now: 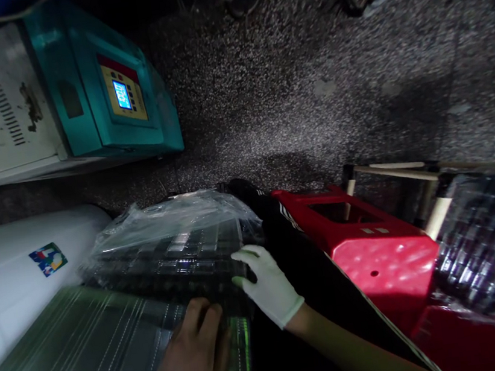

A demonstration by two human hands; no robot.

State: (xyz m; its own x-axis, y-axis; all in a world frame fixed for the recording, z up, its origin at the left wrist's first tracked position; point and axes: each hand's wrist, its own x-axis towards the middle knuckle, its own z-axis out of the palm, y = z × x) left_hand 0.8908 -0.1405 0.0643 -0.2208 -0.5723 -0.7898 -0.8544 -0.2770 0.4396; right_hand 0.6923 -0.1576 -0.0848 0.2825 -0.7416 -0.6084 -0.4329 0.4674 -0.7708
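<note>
My bare left hand [191, 351] lies over a stack of clear plastic sheets or trays [99, 345] at the lower left, fingers bent; its fingertips and anything beneath them are hidden. My right hand [267, 283] wears a white glove. Its thumb and forefinger are apart, with nothing visible between them, at the right edge of a dark bundle of stacked clear plastic pieces [189, 265]. A loose clear plastic bag [178, 216] covers the far part of that bundle.
A teal and grey machine [99, 101] with a lit display stands at the upper left. Below it is a white rounded container [17, 270] with a sticker. Right of my legs are a red plastic stool [385, 258] and another wrapped bundle [492, 244]. Speckled floor [272, 97] lies beyond.
</note>
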